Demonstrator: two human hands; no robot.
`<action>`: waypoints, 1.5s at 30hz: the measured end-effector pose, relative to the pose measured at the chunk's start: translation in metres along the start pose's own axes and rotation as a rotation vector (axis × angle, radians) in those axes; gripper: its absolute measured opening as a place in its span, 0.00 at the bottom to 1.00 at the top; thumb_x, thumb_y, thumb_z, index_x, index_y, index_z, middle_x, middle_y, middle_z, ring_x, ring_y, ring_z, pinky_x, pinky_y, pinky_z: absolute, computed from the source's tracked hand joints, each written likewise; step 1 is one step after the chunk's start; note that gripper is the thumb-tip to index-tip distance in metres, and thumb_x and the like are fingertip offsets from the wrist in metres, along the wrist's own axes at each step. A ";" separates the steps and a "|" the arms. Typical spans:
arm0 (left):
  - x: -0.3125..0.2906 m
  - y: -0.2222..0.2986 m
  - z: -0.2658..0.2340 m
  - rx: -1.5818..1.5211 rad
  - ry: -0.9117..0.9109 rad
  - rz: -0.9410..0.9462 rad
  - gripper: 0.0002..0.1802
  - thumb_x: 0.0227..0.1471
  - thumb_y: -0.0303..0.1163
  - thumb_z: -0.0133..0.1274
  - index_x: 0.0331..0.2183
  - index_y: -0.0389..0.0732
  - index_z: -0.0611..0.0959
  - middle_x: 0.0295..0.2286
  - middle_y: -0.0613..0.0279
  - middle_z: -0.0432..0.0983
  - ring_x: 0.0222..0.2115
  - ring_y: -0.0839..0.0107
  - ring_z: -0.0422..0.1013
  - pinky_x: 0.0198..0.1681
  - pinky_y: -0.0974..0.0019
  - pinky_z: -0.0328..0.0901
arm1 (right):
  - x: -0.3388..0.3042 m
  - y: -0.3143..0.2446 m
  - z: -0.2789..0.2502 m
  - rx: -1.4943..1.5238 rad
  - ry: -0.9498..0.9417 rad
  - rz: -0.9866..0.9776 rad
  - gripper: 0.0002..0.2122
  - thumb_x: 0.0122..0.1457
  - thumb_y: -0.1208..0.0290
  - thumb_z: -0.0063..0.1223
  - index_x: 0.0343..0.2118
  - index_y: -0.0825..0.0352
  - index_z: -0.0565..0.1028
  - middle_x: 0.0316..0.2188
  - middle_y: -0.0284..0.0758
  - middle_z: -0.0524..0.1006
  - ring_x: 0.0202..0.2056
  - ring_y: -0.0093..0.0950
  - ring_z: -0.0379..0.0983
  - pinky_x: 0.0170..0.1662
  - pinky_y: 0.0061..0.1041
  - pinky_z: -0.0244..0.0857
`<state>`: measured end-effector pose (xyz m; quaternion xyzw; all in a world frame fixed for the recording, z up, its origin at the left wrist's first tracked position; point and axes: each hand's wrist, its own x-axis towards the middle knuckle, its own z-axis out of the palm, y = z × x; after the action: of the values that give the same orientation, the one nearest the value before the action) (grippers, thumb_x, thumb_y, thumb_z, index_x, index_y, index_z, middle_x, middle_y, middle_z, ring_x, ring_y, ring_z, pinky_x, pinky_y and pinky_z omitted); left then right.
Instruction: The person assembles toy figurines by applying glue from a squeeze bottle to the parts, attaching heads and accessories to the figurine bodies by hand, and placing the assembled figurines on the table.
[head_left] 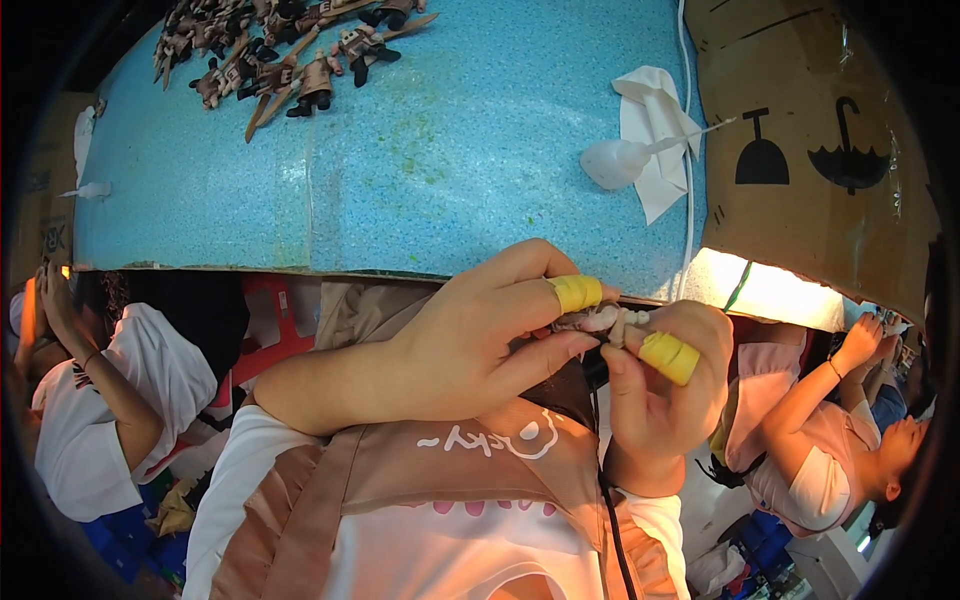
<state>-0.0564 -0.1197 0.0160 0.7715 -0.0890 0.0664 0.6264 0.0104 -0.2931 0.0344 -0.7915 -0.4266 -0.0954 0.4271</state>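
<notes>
Just past the table's near edge, in front of my chest, a small pale figurine (600, 319) is between my two hands. My left hand (455, 350) comes across from the left and grips it with thumb and fingers. On the other side my right hand (675, 385) pinches its right end with thumb and index finger; whether a separate small part is in that pinch, I cannot tell. Both hands have yellow tape wrapped round a finger. Much of the figurine is hidden behind the fingers.
Several finished-looking figurines in brown with black boots (318, 82) lie piled at the table's far left. A white squeeze bottle with a thin nozzle (612, 163) rests on white tissue (655, 200) at right. A cardboard box (800, 130) borders the right side. Co-workers sit on both sides.
</notes>
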 end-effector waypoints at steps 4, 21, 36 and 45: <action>0.002 -0.002 -0.001 -0.034 -0.020 0.034 0.20 0.44 0.24 0.52 0.43 0.35 0.74 0.35 0.55 0.67 0.33 0.66 0.67 0.37 0.70 0.63 | -0.004 -0.003 0.003 -0.187 0.072 -0.146 0.14 0.37 0.73 0.65 0.28 0.61 0.72 0.28 0.29 0.71 0.29 0.29 0.66 0.31 0.27 0.58; 0.001 0.000 -0.002 0.031 0.044 0.173 0.20 0.38 0.24 0.50 0.39 0.31 0.75 0.42 0.46 0.64 0.39 0.60 0.66 0.42 0.64 0.64 | -0.003 0.000 0.006 0.150 0.025 0.062 0.10 0.36 0.79 0.59 0.26 0.68 0.73 0.33 0.41 0.72 0.38 0.41 0.67 0.41 0.35 0.64; 0.004 -0.003 0.002 0.154 0.125 0.173 0.20 0.34 0.23 0.51 0.37 0.32 0.76 0.39 0.49 0.68 0.37 0.61 0.69 0.39 0.65 0.66 | -0.002 0.006 0.010 0.118 -0.023 0.100 0.11 0.36 0.82 0.58 0.26 0.72 0.71 0.33 0.43 0.73 0.37 0.43 0.69 0.39 0.37 0.65; 0.005 0.014 0.002 -0.907 0.006 -0.379 0.28 0.54 0.24 0.43 0.55 0.32 0.56 0.44 0.53 0.67 0.40 0.73 0.67 0.44 0.72 0.62 | -0.007 0.006 0.013 0.040 -0.058 0.111 0.31 0.37 0.73 0.65 0.48 0.72 0.65 0.49 0.48 0.60 0.42 0.39 0.66 0.42 0.30 0.64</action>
<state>-0.0547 -0.1251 0.0296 0.4234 0.0346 -0.0921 0.9006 0.0077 -0.2886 0.0192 -0.8077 -0.3960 -0.0403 0.4350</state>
